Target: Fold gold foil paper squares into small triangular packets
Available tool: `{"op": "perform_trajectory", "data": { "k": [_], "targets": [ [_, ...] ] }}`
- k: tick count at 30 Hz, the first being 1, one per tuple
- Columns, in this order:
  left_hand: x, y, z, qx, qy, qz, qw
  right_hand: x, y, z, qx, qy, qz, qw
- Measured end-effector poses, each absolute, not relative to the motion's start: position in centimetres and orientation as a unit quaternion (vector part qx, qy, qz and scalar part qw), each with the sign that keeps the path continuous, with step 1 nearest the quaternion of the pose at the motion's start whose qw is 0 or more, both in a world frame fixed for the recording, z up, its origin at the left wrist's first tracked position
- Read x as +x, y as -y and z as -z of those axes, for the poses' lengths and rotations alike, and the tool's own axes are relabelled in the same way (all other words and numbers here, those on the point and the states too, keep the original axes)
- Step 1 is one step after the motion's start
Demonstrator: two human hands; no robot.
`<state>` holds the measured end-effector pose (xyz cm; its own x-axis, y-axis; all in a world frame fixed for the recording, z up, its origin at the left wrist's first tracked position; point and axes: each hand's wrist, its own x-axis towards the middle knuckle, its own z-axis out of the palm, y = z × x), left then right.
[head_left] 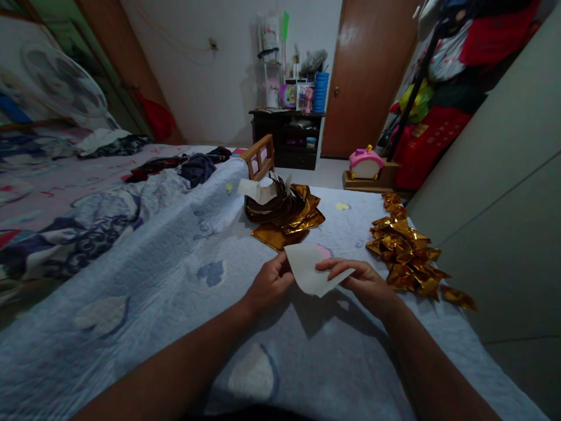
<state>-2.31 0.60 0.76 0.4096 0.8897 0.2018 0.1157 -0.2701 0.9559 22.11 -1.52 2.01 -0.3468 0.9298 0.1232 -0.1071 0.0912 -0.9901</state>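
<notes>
A white paper sheet (310, 270) is held above the bedspread between my two hands, its surface slightly curved. My left hand (272, 282) is closed on its left edge, the thumb against the curled fingers. On the right side, my right hand (362, 283) pinches the paper's corner, with fingers lying over its upper face. Beyond the paper sits a fanned stack of gold foil sheets (287, 210), with some white paper at its top left. To the right lies a pile of folded gold foil pieces (405, 251).
The blue bedspread (175, 292) with heart patterns lies beneath everything. Rumpled clothes (193, 166) are at the left, near a white fan (63, 79). A wooden rail (259, 156) stands behind the foil stack. A pale cabinet (504, 222) borders the right side.
</notes>
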Motion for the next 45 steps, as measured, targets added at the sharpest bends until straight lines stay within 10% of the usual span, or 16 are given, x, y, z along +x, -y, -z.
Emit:
{"op": "perform_trajectory", "data": {
  "k": [7, 16, 45],
  "targets": [
    [-2.5, -1.4, -0.2, 0.476, -0.314, -0.443, 0.692, 22.0, 1.3, -1.3, -0.352, 0.626, -0.592, 0.367],
    [-2.0, -0.7, -0.1, 0.625, -0.392, -0.357, 0.573, 21.6, 1.4, -0.9, -0.361, 0.666, -0.578, 0.303],
    [-1.6, -0.2, -0.8, 0.679, -0.347, -0.365, 0.535, 18.5, 1.7, 0.0, -0.498, 0.559, -0.453, 0.484]
  ]
}}
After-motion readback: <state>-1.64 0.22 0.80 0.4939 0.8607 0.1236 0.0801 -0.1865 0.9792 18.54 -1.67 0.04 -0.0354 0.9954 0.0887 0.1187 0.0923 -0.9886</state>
